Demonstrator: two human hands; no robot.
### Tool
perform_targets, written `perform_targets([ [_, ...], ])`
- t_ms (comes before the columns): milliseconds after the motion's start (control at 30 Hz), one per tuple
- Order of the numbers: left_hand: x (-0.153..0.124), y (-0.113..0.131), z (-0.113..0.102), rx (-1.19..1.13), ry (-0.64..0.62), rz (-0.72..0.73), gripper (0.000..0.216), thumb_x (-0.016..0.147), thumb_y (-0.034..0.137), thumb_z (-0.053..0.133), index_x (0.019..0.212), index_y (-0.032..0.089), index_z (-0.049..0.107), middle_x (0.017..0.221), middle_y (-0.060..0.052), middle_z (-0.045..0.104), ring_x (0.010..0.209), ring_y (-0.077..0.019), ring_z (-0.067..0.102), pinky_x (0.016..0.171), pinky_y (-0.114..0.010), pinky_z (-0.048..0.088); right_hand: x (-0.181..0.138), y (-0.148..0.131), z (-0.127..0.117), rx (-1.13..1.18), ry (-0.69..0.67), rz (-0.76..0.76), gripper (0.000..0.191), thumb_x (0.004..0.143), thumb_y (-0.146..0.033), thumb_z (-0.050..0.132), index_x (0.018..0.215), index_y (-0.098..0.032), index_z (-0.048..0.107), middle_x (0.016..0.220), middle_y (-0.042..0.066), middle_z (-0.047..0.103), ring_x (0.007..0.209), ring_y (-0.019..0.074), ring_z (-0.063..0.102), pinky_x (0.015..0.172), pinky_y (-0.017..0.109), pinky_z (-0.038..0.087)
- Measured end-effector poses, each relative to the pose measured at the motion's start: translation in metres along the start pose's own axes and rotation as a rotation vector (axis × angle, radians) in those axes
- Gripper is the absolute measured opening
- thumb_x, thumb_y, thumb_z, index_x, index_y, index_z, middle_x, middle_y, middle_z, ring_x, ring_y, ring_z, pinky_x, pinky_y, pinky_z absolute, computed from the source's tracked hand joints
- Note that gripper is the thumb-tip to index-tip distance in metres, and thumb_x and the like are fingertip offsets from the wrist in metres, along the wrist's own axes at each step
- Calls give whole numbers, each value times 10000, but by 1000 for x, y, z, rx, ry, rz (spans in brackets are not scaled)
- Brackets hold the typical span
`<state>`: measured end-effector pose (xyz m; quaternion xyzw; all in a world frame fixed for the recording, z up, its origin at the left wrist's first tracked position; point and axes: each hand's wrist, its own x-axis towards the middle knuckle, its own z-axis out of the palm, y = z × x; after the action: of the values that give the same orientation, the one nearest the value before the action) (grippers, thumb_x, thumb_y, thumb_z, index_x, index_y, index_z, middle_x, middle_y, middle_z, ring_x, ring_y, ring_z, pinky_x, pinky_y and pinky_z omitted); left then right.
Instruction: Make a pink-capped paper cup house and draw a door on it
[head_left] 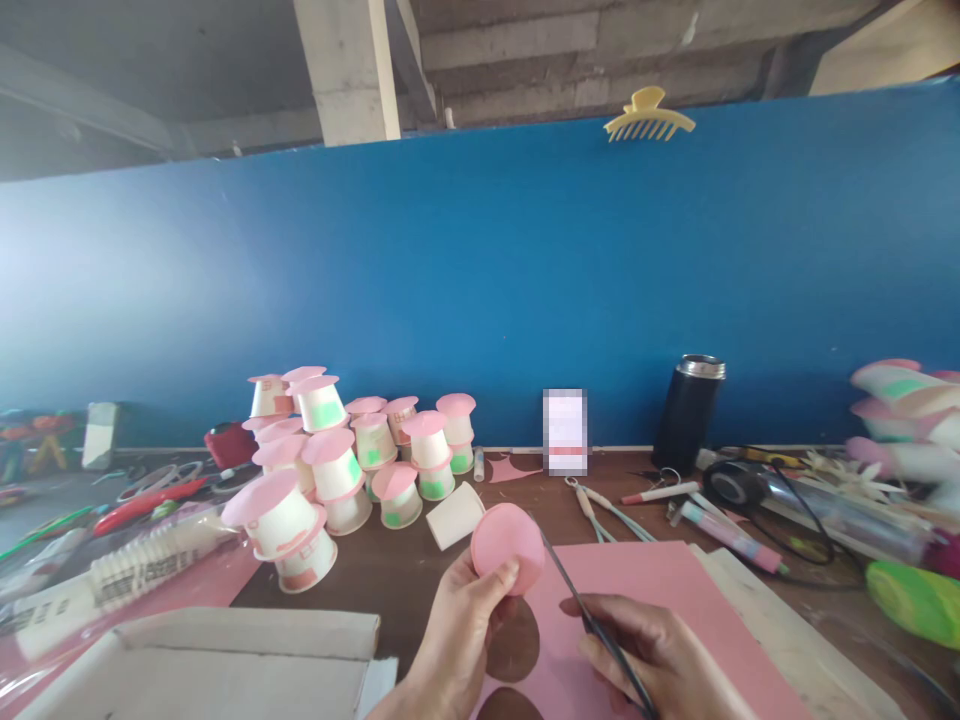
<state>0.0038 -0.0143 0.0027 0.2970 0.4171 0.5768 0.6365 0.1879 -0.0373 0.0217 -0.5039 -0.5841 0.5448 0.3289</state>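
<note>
My left hand (465,625) pinches a round pink foam disc (508,548) and holds it up over the table. Just to its right, my right hand (660,660) is closed round a thin dark tool (592,625) whose tip points up toward the disc's edge. Beneath both hands lies a pink foam sheet (645,580) with round holes cut out of it (514,640). A plain white paper cup (454,515) lies on its side just beyond the disc.
A pile of white cups with pink lids (345,465) stands at the left. A cardboard box (217,665) sits front left. A black flask (688,412), scissors (600,505), pens (720,535) and black tape (739,485) lie to the right, before a blue partition (480,290).
</note>
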Motion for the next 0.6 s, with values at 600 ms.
perform_targets([
  [600,-1,2,2,-10,5,-5,322,648,316,849,848,114,698,749,-29,646,613,-74,499,558,-188,404,-2,2,0,7,-15,-29,520,776,-596,635,976,-117,660,585,-55,393,525,110,377,486,246,327],
])
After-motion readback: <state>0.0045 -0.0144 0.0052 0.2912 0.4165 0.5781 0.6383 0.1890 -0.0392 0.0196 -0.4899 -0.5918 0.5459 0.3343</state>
